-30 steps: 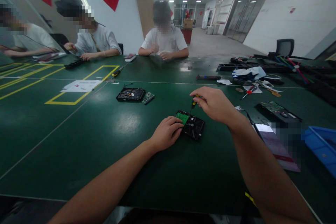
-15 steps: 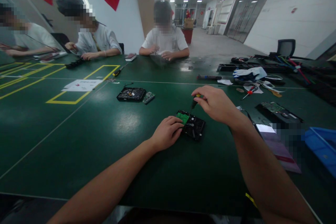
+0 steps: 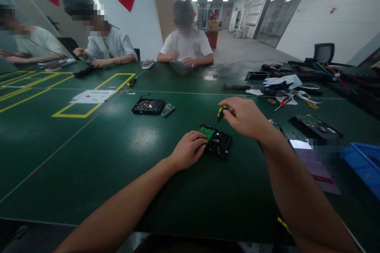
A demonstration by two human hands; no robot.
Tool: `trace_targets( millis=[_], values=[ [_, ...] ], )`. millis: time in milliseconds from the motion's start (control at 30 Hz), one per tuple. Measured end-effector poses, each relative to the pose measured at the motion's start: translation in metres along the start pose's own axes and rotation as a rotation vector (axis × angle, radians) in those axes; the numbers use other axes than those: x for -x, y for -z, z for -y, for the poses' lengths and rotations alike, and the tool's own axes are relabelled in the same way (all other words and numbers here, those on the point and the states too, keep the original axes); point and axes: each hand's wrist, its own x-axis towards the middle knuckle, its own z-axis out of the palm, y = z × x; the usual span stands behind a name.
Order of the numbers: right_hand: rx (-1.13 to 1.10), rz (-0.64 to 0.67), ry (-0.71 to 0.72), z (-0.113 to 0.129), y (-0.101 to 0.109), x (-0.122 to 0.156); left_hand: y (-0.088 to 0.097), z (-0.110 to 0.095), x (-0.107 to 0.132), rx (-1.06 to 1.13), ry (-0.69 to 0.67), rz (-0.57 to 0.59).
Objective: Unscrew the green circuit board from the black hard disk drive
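A black hard drive [image 3: 220,143] with a green circuit board [image 3: 206,132] lies on the green table [image 3: 89,150] in front of me. My left hand [image 3: 188,150] rests on the drive's near left edge, fingers curled against it. My right hand [image 3: 244,116] is closed round a small screwdriver [image 3: 220,113] with a yellow and black handle. The screwdriver points down at the drive's far edge, near the green board.
A second opened drive [image 3: 147,106] and a loose green board [image 3: 168,110] lie further back left. Tools, gloves and cables [image 3: 282,83] cover the right side, with another drive [image 3: 314,125] and a blue bin [image 3: 364,166]. Three people sit across the table.
My right hand has shifted slightly on the screwdriver, so more of its yellow and black handle shows. My left hand and the drive have stayed put.
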Motion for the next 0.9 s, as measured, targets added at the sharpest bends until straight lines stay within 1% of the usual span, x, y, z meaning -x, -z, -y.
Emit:
trace_targets(
  millis=[267,433,533,633,767,900],
  values=[
    [-0.041,0.003,0.085,-0.0048,-0.0035,-0.0002,-0.0001,0.0004,-0.0002,-0.001,-0.004,-0.004],
    [-0.085,0.047,0.032,-0.0042,-0.0026,0.0022,-0.0003,-0.0003,0.0001,-0.007,-0.007,-0.005],
    [-0.072,0.046,0.008,-0.0036,-0.0024,0.0021,-0.0008,0.0,0.0003,0.001,-0.011,-0.009],
    [-0.042,0.03,0.008,-0.0027,-0.0023,0.001,-0.0008,-0.0002,0.0002,0.0,-0.013,-0.011],
    [-0.023,0.016,0.044,-0.002,-0.0022,-0.0001,0.0,-0.0008,-0.0001,-0.003,-0.007,-0.009],
    [-0.04,0.038,0.047,-0.0029,-0.0024,0.0007,-0.0002,-0.0002,0.0005,-0.013,-0.002,0.004]
  ],
)
